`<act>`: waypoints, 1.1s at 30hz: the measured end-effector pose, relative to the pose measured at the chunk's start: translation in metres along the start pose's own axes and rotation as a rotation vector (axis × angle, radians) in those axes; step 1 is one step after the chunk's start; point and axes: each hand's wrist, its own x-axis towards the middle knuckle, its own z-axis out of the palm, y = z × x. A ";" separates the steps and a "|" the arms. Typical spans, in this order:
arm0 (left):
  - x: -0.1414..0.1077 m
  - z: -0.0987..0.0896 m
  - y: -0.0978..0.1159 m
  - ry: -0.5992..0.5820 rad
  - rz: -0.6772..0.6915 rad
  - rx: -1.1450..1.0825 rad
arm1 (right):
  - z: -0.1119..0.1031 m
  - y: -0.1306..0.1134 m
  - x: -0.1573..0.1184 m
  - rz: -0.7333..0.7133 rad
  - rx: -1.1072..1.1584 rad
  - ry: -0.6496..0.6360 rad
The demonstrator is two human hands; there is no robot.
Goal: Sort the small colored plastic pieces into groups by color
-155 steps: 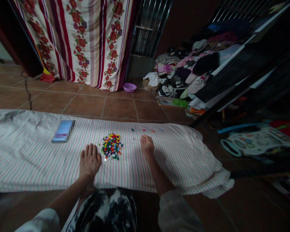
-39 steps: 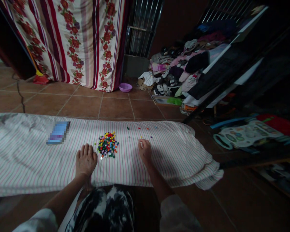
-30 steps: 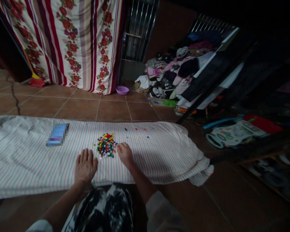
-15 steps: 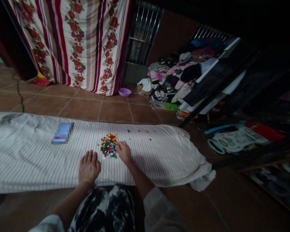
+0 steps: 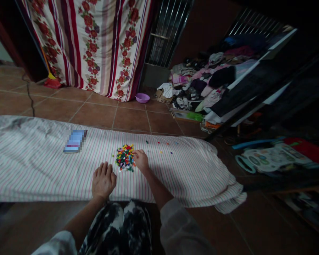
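A heap of small multicoloured pieces (image 5: 124, 158) lies on a striped cloth (image 5: 48, 170); they are too small for me to tell their kind. My left hand (image 5: 104, 180) rests flat on the cloth just left of and nearer than the heap, fingers stretched out, holding nothing. At the heap's right edge is my right hand (image 5: 141, 160), its thumb and fingertips drawn together in a pinch. Whatever sits between those fingertips is hidden. Several single pieces, among them a yellow piece (image 5: 161, 152) and a dark blue piece (image 5: 171, 153), lie spaced apart to the right.
A phone (image 5: 74, 141) with a blurred screen lies left on the cloth. Beyond, on the tiled floor, are a purple bowl (image 5: 143, 98), a red broom (image 5: 52, 82) and a heap of clothes (image 5: 196, 81). Right of the cloth is a toy-like panel (image 5: 273, 156).
The view has swung slightly left, so everything appears shifted to the right. My right hand stays pinched at the heap's right edge, and my left hand still lies flat.
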 end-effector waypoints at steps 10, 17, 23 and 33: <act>0.002 -0.005 0.002 -0.018 -0.010 0.012 | 0.002 -0.008 -0.002 -0.072 -0.057 -0.130; 0.002 -0.004 0.002 -0.016 -0.013 -0.041 | -0.001 -0.018 -0.004 -0.099 -0.128 -0.166; 0.002 -0.005 0.002 -0.014 -0.018 -0.078 | -0.002 -0.027 -0.006 -0.047 -0.169 -0.185; 0.002 -0.004 0.001 -0.018 0.003 -0.025 | 0.001 -0.024 -0.009 -0.047 -0.170 -0.175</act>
